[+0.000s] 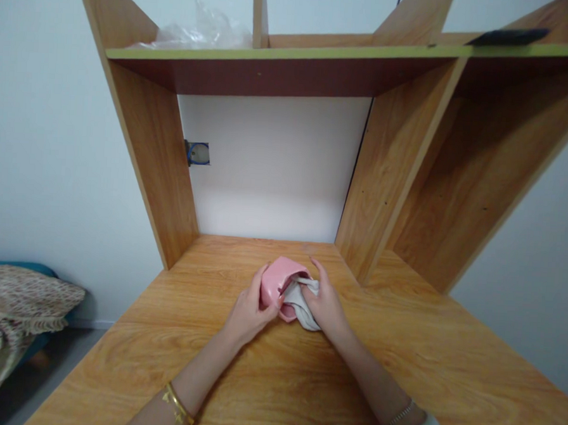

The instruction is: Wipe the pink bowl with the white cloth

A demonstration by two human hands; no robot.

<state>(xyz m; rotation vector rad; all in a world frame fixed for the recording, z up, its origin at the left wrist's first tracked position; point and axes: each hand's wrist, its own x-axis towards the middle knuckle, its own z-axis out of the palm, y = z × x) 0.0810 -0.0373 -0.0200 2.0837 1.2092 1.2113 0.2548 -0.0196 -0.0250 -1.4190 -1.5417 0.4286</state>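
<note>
Hands on a pink cup and a cloth

Fingers of our left hand (250,312) curl around the side of a pink cup (278,282), thumb pressed to its near wall, so the hand is closed on it. Our right hand (325,306) grips a white cloth (303,302) bunched at the cup's mouth, fingers bent over the fabric and the index finger stretched forward along the top. The cup lies tipped on its side, mouth toward the right hand, and part of the cloth sits inside the opening; we cannot tell how deep it goes.

Both wrists rest low over the wooden desk (399,371), forearms angling in from the near edge to meet at the middle. A gold bangle (178,405) circles the left wrist, a thin bracelet (400,414) the right.

Further out, upright wooden panels (157,168) flank the desk's back, well apart from the hands. A shelf (283,51) spans above, holding crumpled clear plastic (202,34) on the left and a dark flat object (507,37) on the right. Off to the left, below desk level, lies a patterned blanket (12,306).
</note>
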